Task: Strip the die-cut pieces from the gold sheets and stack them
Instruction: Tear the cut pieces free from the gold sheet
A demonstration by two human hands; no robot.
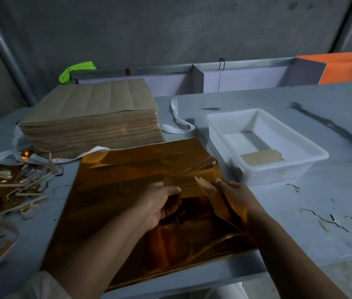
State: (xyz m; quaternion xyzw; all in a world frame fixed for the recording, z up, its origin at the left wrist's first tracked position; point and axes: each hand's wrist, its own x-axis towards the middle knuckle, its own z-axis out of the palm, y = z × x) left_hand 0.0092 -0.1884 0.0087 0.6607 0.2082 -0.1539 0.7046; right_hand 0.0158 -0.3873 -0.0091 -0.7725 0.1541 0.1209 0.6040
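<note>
The gold sheets (114,190) lie flat on the table (300,234). Over their right half, the left hand (160,203) pinches a perforated strip with curled fingers, and the right hand (235,197) grips the lifted sheet edge (its fingers partly hidden). Right of the sheets a white tray (300,169) holds stripped pieces (261,157); left of them lie scrap trimmings (4,190).

Both hands, left hand (160,203) and right hand (233,198), pinch a die-cut piece (186,183) on the gold sheets (110,190).
</note>
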